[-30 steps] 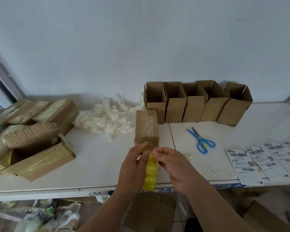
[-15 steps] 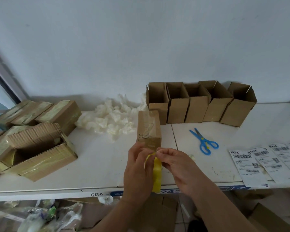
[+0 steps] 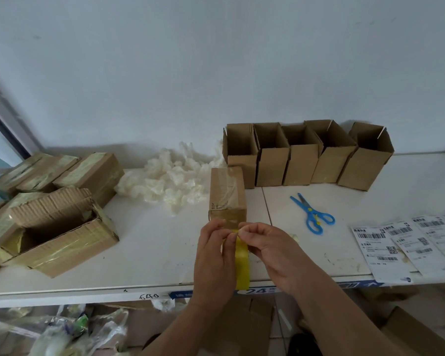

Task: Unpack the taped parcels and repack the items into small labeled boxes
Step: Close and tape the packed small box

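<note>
Yellow tape [image 3: 242,263]: being pinched by both hands, just in front of the sealed box [image 3: 227,192].
Left hand [image 3: 212,255]: clamped on tape.
Right hand [image 3: 267,249]: clamped on tape.

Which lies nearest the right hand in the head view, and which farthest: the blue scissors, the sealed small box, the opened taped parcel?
From the right hand:
1. Sealed small box, just beyond the fingertips.
2. Blue scissors, to its right on the table.
3. Opened taped parcel, far left.

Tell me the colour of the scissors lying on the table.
Blue handles and blades, with a small yellow pivot: the scissors, seen in the head view, the only one.
</note>
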